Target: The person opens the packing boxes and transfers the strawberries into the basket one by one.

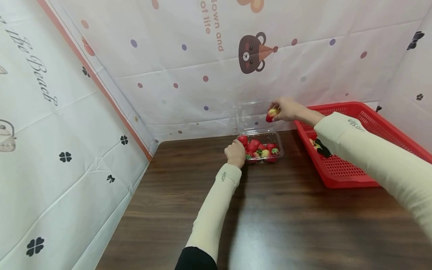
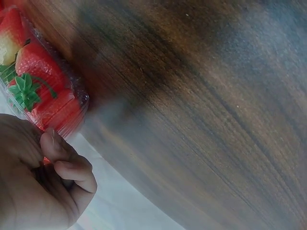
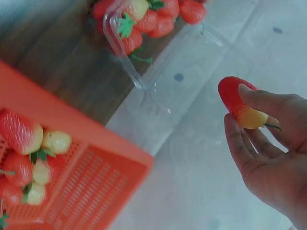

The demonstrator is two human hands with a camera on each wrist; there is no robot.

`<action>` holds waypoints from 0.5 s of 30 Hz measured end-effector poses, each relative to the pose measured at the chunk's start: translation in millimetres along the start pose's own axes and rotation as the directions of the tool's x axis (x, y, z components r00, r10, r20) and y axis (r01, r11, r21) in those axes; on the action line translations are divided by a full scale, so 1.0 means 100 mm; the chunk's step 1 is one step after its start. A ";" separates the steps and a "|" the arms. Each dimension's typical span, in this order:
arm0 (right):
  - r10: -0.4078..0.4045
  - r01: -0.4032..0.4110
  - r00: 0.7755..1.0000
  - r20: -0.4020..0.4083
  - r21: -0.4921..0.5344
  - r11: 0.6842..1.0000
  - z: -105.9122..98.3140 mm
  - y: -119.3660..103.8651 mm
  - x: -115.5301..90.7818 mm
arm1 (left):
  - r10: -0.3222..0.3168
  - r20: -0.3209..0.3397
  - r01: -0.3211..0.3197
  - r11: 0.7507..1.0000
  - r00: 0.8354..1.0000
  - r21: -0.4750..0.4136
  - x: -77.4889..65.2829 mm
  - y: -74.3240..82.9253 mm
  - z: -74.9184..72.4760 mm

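Note:
A clear plastic clamshell box [image 1: 281,153] with its lid raised stands at the table's back edge, full of red and pale strawberries [image 1: 254,144]. My left hand [image 1: 235,153] grips the box's left side with curled fingers; in the left wrist view the fingers [image 2: 72,165] meet the clear wall beside a leafy strawberry [image 2: 41,67]. Above the box's right side, in front of the lid [image 1: 249,114], my right hand [image 1: 287,108] pinches a red and yellow strawberry [image 3: 235,98] between thumb and fingers. Its green stem points toward the palm.
To the right stands a red perforated basket [image 1: 351,183], partly covered by the right forearm. More red and pale strawberries [image 3: 21,167] lie in it. A printed white cloth wall [image 1: 189,101] rises right behind the brown wooden table [image 1: 182,187].

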State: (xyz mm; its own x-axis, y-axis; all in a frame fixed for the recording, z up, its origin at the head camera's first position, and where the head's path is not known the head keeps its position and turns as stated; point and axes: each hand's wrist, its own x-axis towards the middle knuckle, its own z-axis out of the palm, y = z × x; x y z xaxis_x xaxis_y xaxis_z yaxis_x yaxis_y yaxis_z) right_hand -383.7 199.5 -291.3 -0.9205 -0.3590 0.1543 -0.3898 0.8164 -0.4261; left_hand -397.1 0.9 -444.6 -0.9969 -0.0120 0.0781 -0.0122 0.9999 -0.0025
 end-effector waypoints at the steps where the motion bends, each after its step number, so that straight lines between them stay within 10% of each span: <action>1: 0.003 -0.003 1.000 -0.009 0.001 1.000 -0.04 0.00 -0.01 | -0.001 0.000 0.001 1.000 1.000 0.000 0.00 0.00 0.00; 15: 0.058 -0.061 0.998 -0.039 -0.102 0.993 -0.55 0.23 -0.15 | -0.007 0.007 0.007 1.000 1.000 -0.003 0.01 0.01 0.00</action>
State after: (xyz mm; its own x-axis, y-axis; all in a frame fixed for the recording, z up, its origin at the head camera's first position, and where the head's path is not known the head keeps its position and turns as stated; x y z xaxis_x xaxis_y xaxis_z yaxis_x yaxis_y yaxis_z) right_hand -380.2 248.1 -254.6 -0.9418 -0.2932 0.1642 -0.3332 0.8789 -0.3414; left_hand -397.9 1.5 -444.3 -0.9973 -0.0188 0.0710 -0.0189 0.9998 0.0005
